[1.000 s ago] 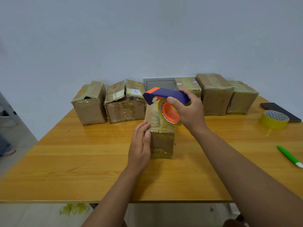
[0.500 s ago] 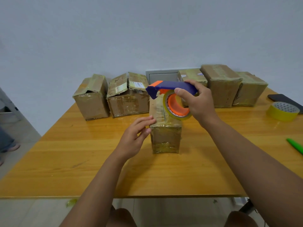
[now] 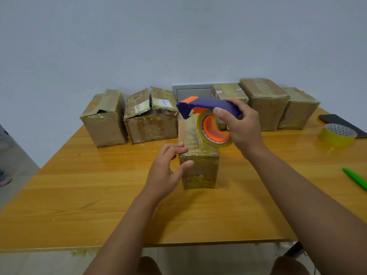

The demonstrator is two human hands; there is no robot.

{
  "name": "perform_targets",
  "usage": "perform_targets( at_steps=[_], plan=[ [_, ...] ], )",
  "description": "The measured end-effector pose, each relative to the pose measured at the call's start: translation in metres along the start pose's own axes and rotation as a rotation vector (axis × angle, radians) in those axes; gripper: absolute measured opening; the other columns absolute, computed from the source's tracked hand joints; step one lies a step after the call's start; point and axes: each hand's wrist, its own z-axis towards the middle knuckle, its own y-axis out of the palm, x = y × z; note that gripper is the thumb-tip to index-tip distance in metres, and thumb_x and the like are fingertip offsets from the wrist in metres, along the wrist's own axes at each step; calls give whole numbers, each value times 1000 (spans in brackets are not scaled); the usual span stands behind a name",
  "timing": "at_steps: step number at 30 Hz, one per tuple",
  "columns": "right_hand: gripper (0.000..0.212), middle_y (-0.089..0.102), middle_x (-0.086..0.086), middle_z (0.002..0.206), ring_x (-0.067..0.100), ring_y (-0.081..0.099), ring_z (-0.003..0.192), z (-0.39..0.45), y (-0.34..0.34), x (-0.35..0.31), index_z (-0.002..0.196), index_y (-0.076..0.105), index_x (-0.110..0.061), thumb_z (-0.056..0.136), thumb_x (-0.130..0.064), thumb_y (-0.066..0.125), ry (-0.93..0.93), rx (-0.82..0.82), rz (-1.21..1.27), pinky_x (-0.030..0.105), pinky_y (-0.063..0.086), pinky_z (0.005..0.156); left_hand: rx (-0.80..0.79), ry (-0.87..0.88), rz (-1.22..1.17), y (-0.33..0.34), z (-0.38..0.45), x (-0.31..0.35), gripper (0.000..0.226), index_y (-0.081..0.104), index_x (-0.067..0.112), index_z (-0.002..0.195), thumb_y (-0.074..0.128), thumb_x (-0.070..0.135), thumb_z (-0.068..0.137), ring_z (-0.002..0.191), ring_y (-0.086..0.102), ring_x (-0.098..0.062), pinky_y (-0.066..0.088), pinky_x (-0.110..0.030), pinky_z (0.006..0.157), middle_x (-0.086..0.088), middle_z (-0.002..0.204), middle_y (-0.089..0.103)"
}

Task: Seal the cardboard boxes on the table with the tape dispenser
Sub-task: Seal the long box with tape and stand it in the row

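A small taped cardboard box (image 3: pixel 199 169) stands in the middle of the wooden table (image 3: pixel 79 185). My right hand (image 3: pixel 241 129) grips the blue and orange tape dispenser (image 3: pixel 206 120) over the box's top, its front end at the far edge. My left hand (image 3: pixel 167 171) rests against the box's left near corner, fingertips on the top edge and thumb on the front face. At the back left, two boxes (image 3: pixel 105 120) (image 3: pixel 151 118) have loose flaps. Three more boxes (image 3: pixel 228 92) (image 3: pixel 265 104) (image 3: pixel 298 108) stand at the back right.
A roll of yellow tape (image 3: pixel 336 134) and a dark phone (image 3: pixel 335 121) lie at the right. A green pen (image 3: pixel 355 178) lies near the right edge. A grey panel (image 3: pixel 190 92) sits on the wall behind the boxes. The floor drops off at the left.
My left hand has come off the box's side and now touches its near corner with spread fingers. The dispenser has stayed over the box top. My head has moved a little.
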Motion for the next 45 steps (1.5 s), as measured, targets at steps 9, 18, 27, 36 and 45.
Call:
perform_targets(
  at_steps=[9, 18, 27, 36, 45],
  plan=[
    [53, 61, -2, 114, 16, 60, 104, -1, 1, -2, 129, 58, -17, 84, -41, 72, -8, -9, -19, 28, 57, 81, 122, -137, 205, 24, 3, 19, 67, 53, 16, 109, 59, 73, 73, 114, 46, -8, 48, -22, 85, 12, 111, 39],
    [52, 61, -7, 111, 12, 60, 102, -3, 2, -2, 128, 58, -18, 84, -42, 73, -13, 6, -31, 28, 57, 81, 263, -239, 325, 53, -3, 35, 87, 42, 16, 117, 63, 80, 62, 119, 41, -15, 49, -32, 89, 0, 125, 42],
    [48, 55, -20, 100, -3, 56, 93, -9, -1, -7, 126, 57, -18, 86, -40, 72, -1, 17, -26, 6, 46, 71, 253, -269, 699, 74, -1, 54, 89, 52, 15, 118, 41, 88, 67, 139, 30, -36, 0, -54, 118, -11, 132, 47],
    [41, 65, -4, 103, 10, 62, 93, -8, -26, -19, 110, 63, -23, 77, -41, 79, 101, 108, 169, 37, 55, 87, 124, -126, 753, 53, 1, 57, 61, 62, 20, 113, 46, 72, 85, 121, 42, -26, 46, -36, 95, -6, 126, 54],
    [33, 64, -9, 103, 0, 62, 88, -11, -54, -35, 112, 62, -24, 83, -32, 76, 78, 172, 276, 15, 52, 73, -159, -267, 795, 36, 13, 75, 72, 39, 29, 139, 38, 76, 85, 142, 17, -29, 11, -52, 120, -6, 147, 34]
  ],
)
